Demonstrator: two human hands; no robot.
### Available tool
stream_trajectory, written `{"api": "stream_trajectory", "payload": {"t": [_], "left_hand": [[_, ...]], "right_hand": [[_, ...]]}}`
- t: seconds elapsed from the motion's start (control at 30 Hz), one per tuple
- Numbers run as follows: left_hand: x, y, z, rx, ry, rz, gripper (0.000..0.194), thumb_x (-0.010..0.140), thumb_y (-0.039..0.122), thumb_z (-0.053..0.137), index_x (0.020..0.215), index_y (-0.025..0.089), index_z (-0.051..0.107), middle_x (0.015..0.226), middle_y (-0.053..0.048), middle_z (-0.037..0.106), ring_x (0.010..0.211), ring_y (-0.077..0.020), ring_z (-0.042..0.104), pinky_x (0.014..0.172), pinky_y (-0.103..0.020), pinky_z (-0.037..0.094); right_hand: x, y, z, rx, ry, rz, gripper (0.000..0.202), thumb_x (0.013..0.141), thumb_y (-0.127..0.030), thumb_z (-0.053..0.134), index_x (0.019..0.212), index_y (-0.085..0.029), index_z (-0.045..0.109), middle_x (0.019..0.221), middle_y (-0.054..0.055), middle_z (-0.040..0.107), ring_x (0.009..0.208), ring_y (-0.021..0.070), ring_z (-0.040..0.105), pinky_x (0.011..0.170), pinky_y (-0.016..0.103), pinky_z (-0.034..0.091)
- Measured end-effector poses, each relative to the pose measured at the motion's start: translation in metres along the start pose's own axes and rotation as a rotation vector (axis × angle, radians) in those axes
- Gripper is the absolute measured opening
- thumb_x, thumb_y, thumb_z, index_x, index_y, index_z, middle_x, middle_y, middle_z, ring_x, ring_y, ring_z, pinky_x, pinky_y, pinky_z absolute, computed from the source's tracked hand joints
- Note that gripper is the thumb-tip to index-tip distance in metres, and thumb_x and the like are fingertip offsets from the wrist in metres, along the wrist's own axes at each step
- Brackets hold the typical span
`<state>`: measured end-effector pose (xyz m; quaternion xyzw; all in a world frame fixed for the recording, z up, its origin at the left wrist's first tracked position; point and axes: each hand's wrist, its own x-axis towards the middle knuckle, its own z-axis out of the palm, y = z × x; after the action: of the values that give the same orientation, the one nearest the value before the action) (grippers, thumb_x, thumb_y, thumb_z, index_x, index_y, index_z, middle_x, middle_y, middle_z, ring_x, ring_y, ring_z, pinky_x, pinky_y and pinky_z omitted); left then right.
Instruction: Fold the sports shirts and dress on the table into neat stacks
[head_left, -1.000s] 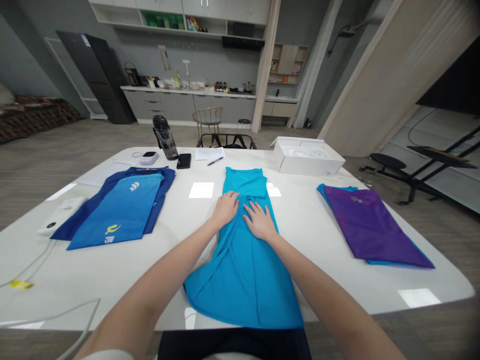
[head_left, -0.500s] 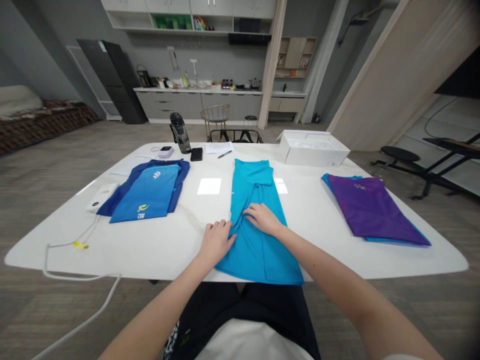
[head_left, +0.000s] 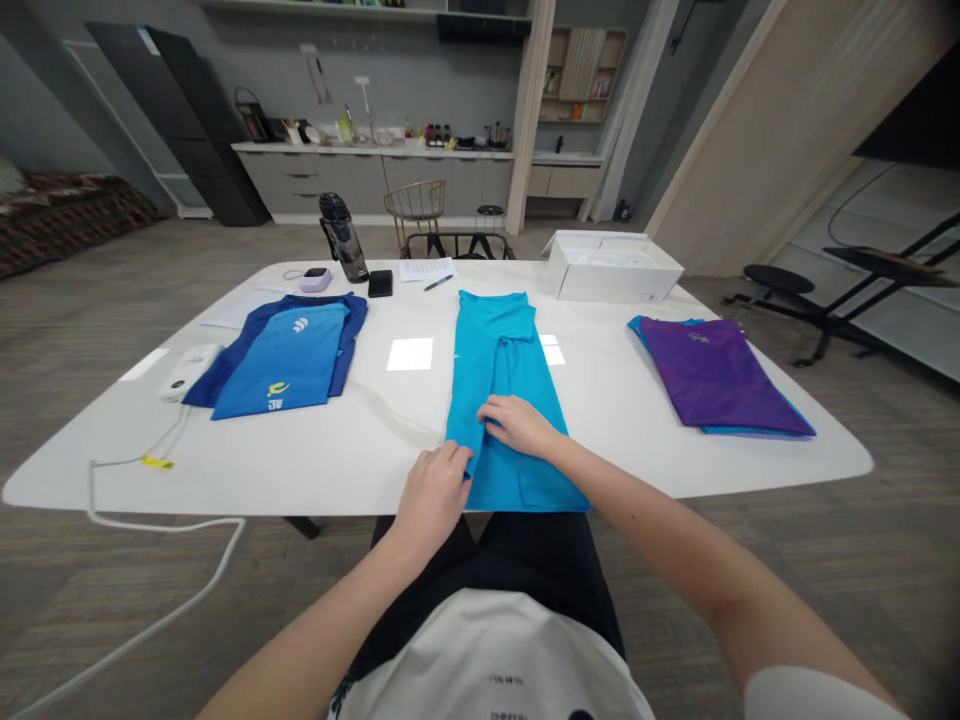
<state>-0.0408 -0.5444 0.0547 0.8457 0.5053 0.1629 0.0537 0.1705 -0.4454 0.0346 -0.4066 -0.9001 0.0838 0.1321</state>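
A turquoise shirt (head_left: 491, 320) lies lengthwise on the white table, folded narrow, with a sleeve turned in near its far end. My left hand (head_left: 437, 487) pinches the shirt's left edge close to the table's front edge. My right hand (head_left: 517, 422) is on the middle of the shirt, its curled fingers gripping a fold of the cloth. The shirt's lower end reaches the table's front edge.
Blue shirts (head_left: 289, 355) lie on the left and a purple shirt (head_left: 720, 375) on the right. A bottle (head_left: 346, 240), a phone (head_left: 380, 284), a pen (head_left: 438, 283) and a white box (head_left: 611, 270) stand or lie farther back. A power strip (head_left: 187, 372) is at the left.
The left lower edge of the turquoise shirt has been drawn inward, with my left hand now closed on it. My right hand's fingers have curled onto the cloth. The view has shifted.
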Motion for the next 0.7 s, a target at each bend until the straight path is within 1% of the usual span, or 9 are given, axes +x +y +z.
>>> {"api": "stream_trajectory", "payload": {"t": [0.07,0.13,0.23,0.3,0.4,0.47,0.53,0.6,0.7], "left_hand": [[-0.004,0.017,0.006,-0.046,-0.011,0.077,0.024,0.095,0.014,0.049,0.113,0.024,0.061,0.104,-0.007,0.064,0.093,-0.0247,0.061,0.082,-0.038,0.047],[-0.006,0.029,0.014,-0.067,-0.058,0.159,0.023,0.096,0.015,0.049,0.115,0.022,0.062,0.105,-0.008,0.064,0.095,-0.0255,0.060,0.083,-0.039,0.047],[-0.003,0.031,0.024,-0.125,-0.146,0.289,0.022,0.099,0.029,0.054,0.117,0.022,0.063,0.103,-0.008,0.065,0.098,-0.0267,0.061,0.087,-0.043,0.047],[0.001,0.021,0.026,-0.211,-0.176,0.335,0.026,0.099,0.037,0.055,0.119,0.023,0.064,0.106,-0.007,0.067,0.101,-0.0255,0.062,0.091,-0.042,0.047],[0.011,0.001,0.025,-0.327,-0.181,0.343,0.027,0.102,0.036,0.049,0.118,0.023,0.066,0.110,-0.007,0.068,0.104,-0.0223,0.063,0.094,-0.037,0.048],[0.017,-0.012,0.022,-0.356,-0.191,0.362,0.028,0.103,0.029,0.045,0.118,0.022,0.067,0.111,-0.008,0.068,0.105,-0.0211,0.063,0.095,-0.035,0.049],[0.021,-0.023,0.020,-0.360,-0.220,0.392,0.034,0.100,0.016,0.041,0.119,0.023,0.068,0.116,-0.008,0.068,0.108,-0.0202,0.063,0.097,-0.034,0.050],[0.025,-0.034,0.020,-0.363,-0.260,0.418,0.046,0.091,0.003,0.040,0.119,0.023,0.069,0.122,-0.007,0.067,0.113,-0.0197,0.062,0.100,-0.035,0.050],[0.029,-0.051,0.023,-0.416,-0.311,0.436,0.059,0.078,-0.005,0.040,0.118,0.025,0.071,0.131,-0.005,0.066,0.122,-0.0197,0.060,0.107,-0.037,0.048]], "right_hand": [[-0.013,0.001,-0.004,-0.006,0.014,0.020,0.020,0.096,-0.017,0.055,0.112,-0.023,0.066,0.109,0.006,0.065,0.103,0.0208,0.060,0.087,0.031,0.040],[-0.026,0.004,-0.005,-0.023,0.010,0.039,0.021,0.096,-0.016,0.054,0.111,-0.023,0.067,0.109,0.006,0.065,0.102,0.0213,0.060,0.087,0.032,0.040],[-0.043,0.010,-0.003,-0.045,-0.021,0.045,0.022,0.098,-0.017,0.052,0.110,-0.023,0.069,0.108,0.006,0.065,0.101,0.0214,0.060,0.086,0.032,0.040],[-0.049,0.012,-0.001,-0.039,-0.021,0.044,0.023,0.099,-0.019,0.050,0.110,-0.023,0.070,0.109,0.006,0.064,0.100,0.0213,0.060,0.087,0.032,0.042],[-0.053,0.012,0.000,0.016,0.027,0.055,0.024,0.099,-0.020,0.050,0.113,-0.023,0.070,0.111,0.007,0.064,0.105,0.0212,0.059,0.091,0.032,0.043],[-0.054,0.012,-0.001,0.052,0.050,0.059,0.025,0.099,-0.020,0.050,0.114,-0.023,0.070,0.112,0.007,0.064,0.106,0.0212,0.059,0.092,0.032,0.044],[-0.056,0.011,-0.002,0.055,0.044,0.054,0.026,0.098,-0.020,0.051,0.112,-0.024,0.072,0.111,0.007,0.064,0.104,0.0215,0.060,0.092,0.033,0.045],[-0.059,0.012,-0.003,0.044,0.026,0.041,0.027,0.098,-0.021,0.051,0.111,-0.024,0.074,0.111,0.007,0.064,0.102,0.0223,0.060,0.092,0.035,0.046],[-0.069,0.015,-0.006,0.074,0.023,0.028,0.032,0.099,-0.020,0.047,0.116,-0.026,0.073,0.115,0.008,0.064,0.106,0.0228,0.060,0.094,0.037,0.047]]}}
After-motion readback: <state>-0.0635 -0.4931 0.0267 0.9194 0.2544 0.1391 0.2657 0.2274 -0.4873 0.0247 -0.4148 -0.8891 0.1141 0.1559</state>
